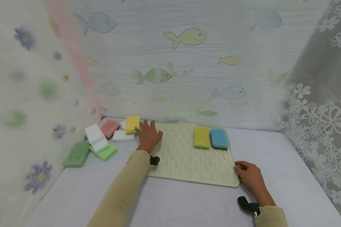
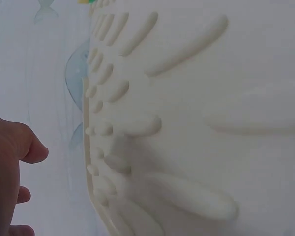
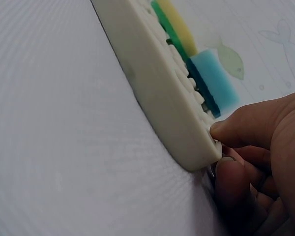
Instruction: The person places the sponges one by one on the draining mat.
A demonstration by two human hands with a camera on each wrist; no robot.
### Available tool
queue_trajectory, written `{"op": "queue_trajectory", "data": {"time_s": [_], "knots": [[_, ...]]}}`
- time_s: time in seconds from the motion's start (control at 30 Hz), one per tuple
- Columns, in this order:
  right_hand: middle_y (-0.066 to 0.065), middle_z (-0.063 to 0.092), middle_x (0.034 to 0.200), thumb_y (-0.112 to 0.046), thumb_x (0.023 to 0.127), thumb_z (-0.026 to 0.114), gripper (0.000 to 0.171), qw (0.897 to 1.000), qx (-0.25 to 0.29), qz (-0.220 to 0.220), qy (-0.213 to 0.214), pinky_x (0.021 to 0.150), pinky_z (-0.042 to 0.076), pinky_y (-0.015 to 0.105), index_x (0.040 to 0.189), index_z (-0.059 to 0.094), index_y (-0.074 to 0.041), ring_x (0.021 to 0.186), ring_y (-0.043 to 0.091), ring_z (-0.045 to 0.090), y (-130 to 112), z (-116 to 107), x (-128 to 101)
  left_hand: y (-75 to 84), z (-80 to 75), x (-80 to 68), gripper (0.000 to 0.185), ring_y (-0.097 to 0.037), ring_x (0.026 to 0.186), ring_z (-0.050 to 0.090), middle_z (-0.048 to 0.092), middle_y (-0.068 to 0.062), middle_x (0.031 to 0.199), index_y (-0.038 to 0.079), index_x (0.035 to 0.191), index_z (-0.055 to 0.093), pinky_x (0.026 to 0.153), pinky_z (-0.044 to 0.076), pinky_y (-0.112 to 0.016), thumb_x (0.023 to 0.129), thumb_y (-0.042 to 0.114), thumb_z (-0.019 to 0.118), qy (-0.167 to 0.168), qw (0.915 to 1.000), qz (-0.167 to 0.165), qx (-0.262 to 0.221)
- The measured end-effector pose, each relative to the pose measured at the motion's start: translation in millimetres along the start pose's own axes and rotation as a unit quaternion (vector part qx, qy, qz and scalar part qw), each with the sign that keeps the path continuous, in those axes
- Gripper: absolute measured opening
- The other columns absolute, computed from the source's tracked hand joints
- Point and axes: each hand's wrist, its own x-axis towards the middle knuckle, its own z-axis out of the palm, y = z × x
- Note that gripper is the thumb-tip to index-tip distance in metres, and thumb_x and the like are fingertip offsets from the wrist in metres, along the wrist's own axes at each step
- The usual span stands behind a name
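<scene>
A cream ridged mat (image 1: 184,160) lies in the middle of the table. At its far right sit a yellow sponge (image 1: 201,137) and a blue sponge (image 1: 219,138), side by side. My left hand (image 1: 148,134) rests flat with spread fingers on the mat's far left corner, fingertips beside another yellow sponge (image 1: 132,124). The left wrist view shows that hand (image 2: 12,167) at the mat's edge (image 2: 187,123). My right hand (image 1: 248,175) is at the near right corner. In the right wrist view its thumb (image 3: 241,129) lies on top of the mat corner (image 3: 187,142) and its fingers curl underneath, pinching it.
Left of the mat lie a pink sponge (image 1: 110,127), white sponges (image 1: 96,137) and green sponges (image 1: 77,154). A fish-print curtain (image 1: 184,63) closes the back, and floral curtains hang at the left (image 1: 22,94) and right (image 1: 324,110). A pale cloth (image 1: 272,148) covers the table.
</scene>
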Motion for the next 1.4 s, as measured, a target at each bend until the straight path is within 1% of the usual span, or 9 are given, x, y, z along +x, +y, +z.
{"op": "queue_trajectory", "data": {"time_s": [0.17, 0.33, 0.53, 0.77, 1.0, 1.1, 1.27, 1.4], "knots": [[0.014, 0.068, 0.103, -0.027, 0.094, 0.058, 0.041, 1.0, 0.006, -0.002, 0.001, 0.063, 0.043, 0.027, 0.126, 0.061, -0.002, 0.082, 0.019, 0.058, 1.0, 0.5, 1.0, -10.5, 1.6, 5.3, 0.07, -0.048, 0.147, 0.008, 0.016, -0.025, 0.158, 0.014, 0.152, 0.029, 0.111, 0.01, -0.07, 0.094, 0.046, 0.052, -0.02, 0.9997, -0.008, 0.006], [0.014, 0.068, 0.103, -0.027, 0.094, 0.058, 0.041, 1.0, 0.004, -0.006, 0.0, 0.063, 0.042, 0.027, 0.126, 0.061, -0.001, 0.081, 0.019, 0.058, 0.9, -0.5, 1.7, -18.9, 0.3, 8.3, 0.078, -0.051, 0.146, 0.002, 0.009, -0.025, 0.16, 0.017, 0.155, 0.02, 0.11, 0.01, -0.072, 0.093, 0.052, 0.051, -0.033, 0.9991, -0.012, 0.026], [0.014, 0.067, 0.103, -0.028, 0.095, 0.058, 0.042, 1.0, 0.005, -0.001, 0.002, 0.063, 0.043, 0.027, 0.126, 0.061, -0.001, 0.083, 0.02, 0.058, 1.2, -0.7, 3.2, -26.9, -5.0, 14.0, 0.078, -0.052, 0.146, 0.002, 0.007, -0.027, 0.16, 0.017, 0.156, 0.019, 0.109, 0.01, -0.074, 0.093, 0.052, 0.05, -0.031, 0.999, -0.017, 0.027], [0.014, 0.067, 0.104, -0.028, 0.095, 0.058, 0.041, 1.0, 0.007, 0.001, 0.002, 0.064, 0.043, 0.026, 0.127, 0.061, -0.002, 0.085, 0.02, 0.058, 2.7, 1.6, 4.1, -44.6, 0.0, 24.2, 0.075, -0.054, 0.145, 0.002, 0.008, -0.028, 0.159, 0.016, 0.156, 0.019, 0.107, 0.008, -0.076, 0.095, 0.05, 0.046, -0.028, 0.9986, -0.028, 0.036], [0.013, 0.067, 0.103, -0.028, 0.094, 0.059, 0.041, 1.0, 0.017, 0.003, 0.003, 0.064, 0.044, 0.027, 0.126, 0.061, -0.002, 0.084, 0.02, 0.059, 1.8, 2.0, 2.4, -52.0, -3.0, 25.6, 0.067, -0.056, 0.144, 0.003, 0.009, -0.029, 0.158, 0.014, 0.155, 0.022, 0.106, 0.007, -0.076, 0.097, 0.04, 0.043, -0.027, 0.9987, -0.039, 0.019], [0.013, 0.067, 0.102, -0.027, 0.094, 0.059, 0.041, 1.0, 0.022, 0.006, 0.001, 0.062, 0.044, 0.027, 0.126, 0.061, -0.002, 0.081, 0.019, 0.058, 1.4, 2.3, 1.7, -54.9, -4.7, 26.4, 0.064, -0.057, 0.142, 0.004, 0.008, -0.03, 0.158, 0.014, 0.154, 0.022, 0.105, 0.009, -0.077, 0.098, 0.036, 0.04, -0.029, 0.9987, -0.041, 0.013], [0.011, 0.068, 0.1, -0.025, 0.094, 0.06, 0.038, 1.0, 0.017, -0.003, 0.008, 0.062, 0.045, 0.027, 0.124, 0.063, -0.002, 0.08, 0.017, 0.059, 2.6, 3.3, 1.7, -59.0, -6.1, 28.7, 0.06, -0.06, 0.139, 0.011, 0.01, -0.032, 0.156, 0.013, 0.154, 0.024, 0.103, 0.014, -0.077, 0.097, 0.031, 0.036, -0.035, 0.9982, -0.048, 0.008], [0.012, 0.068, 0.1, -0.025, 0.094, 0.06, 0.037, 1.0, 0.013, -0.011, 0.012, 0.063, 0.045, 0.027, 0.124, 0.063, -0.002, 0.081, 0.017, 0.06, 3.9, 3.6, 2.4, -59.9, -6.9, 30.4, 0.059, -0.06, 0.138, 0.015, 0.009, -0.034, 0.156, 0.012, 0.154, 0.024, 0.103, 0.018, -0.075, 0.097, 0.026, 0.031, -0.053, 0.9972, -0.053, 0.003]]}}
